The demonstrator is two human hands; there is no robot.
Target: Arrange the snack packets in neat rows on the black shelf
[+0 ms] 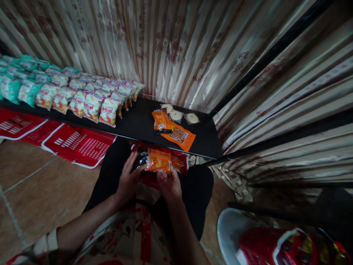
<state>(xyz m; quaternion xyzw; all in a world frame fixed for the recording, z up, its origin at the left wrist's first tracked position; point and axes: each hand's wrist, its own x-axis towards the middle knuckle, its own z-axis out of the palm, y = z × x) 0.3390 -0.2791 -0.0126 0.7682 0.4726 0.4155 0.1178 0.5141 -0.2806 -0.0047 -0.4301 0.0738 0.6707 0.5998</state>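
Note:
Between my two hands, above my lap and just in front of the shelf edge, is an orange and black snack packet [159, 160]. My left hand [128, 176] grips its black left end. The fingers of my right hand [170, 183] pinch its lower right edge. On the black shelf [138, 127] ahead lies a similar orange packet [162, 120], partly over a flat orange pouch [180, 136] with a clear window. Several round, pale wrapped items sit behind them, among them a pale disc [192, 118] on the right.
Rows of white and orange snack bags [92, 105] and teal bags [29, 92] stand on the shelf's left part. Red baskets [78, 141] are below it. A striped curtain [176, 48] hangs behind. Black metal bars [275, 141] cross the right side, above a grey basin [230, 230].

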